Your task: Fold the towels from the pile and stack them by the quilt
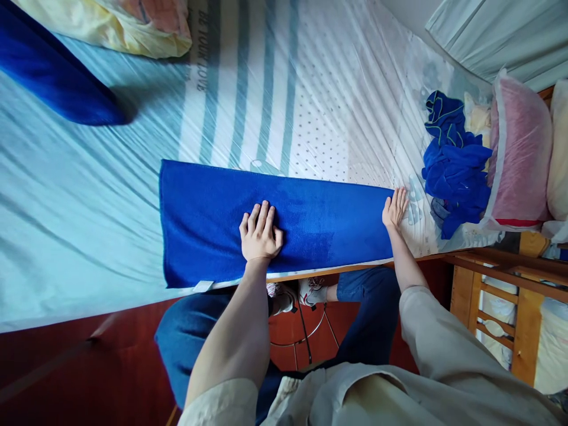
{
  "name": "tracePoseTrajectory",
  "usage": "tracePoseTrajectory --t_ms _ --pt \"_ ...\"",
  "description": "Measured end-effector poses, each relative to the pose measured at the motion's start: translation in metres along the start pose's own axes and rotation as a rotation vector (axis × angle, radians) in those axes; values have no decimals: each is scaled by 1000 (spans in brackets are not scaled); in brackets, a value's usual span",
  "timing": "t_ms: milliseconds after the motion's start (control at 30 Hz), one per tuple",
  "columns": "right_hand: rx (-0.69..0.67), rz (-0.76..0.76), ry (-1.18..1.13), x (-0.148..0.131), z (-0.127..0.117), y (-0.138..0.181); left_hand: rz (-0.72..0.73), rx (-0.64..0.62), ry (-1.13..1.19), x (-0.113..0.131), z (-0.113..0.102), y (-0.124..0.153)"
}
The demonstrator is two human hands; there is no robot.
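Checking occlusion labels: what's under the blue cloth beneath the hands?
The patterned sheet shows around the blue cloth and appears to continue beneath. The covered patch, and anything else there, can't be seen.

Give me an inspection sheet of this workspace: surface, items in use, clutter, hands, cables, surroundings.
Surface: pale sheet, partly striped and dotted, wrinkled.
Items in use: blue towel laid out along the sheet's near edge; white tag at its near left corner.
Clutter: crumpled blue clothes beside a pink pillow; another blue cloth and yellow bedding at far left.
Hands: left hand flat on the towel, fingers spread; right hand open at its right end.
Cables: thin rods or wires by the shoes; cannot tell which.
Surroundings: red floor, wooden frame at right.
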State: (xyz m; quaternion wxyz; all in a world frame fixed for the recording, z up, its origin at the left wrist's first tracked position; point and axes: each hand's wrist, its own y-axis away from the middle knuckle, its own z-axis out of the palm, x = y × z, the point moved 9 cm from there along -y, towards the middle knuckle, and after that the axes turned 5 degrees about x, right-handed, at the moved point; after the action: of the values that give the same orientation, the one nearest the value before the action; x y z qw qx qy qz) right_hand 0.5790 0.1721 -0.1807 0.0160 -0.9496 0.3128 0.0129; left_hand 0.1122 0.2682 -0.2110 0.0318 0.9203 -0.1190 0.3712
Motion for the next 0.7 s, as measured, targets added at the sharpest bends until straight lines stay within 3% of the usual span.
tracePoseTrajectory --t_ms 100,167,300,467,700 --pt "32 -53 -6 -19 -9 42 2 -3 -1 0 0 0" --pt "-39 -124 -26 -27 -4 77 1 -3 -5 -1 0 0" --pt "-178 -165 -52 -8 9 125 0 -1 -14 -2 0 1" --pt "-121 -135 -82 25 10 127 4 4 -18 -3 -1 1" --pt "-62 -161 -101 24 11 127 20 22 -54 -2 -2 2"
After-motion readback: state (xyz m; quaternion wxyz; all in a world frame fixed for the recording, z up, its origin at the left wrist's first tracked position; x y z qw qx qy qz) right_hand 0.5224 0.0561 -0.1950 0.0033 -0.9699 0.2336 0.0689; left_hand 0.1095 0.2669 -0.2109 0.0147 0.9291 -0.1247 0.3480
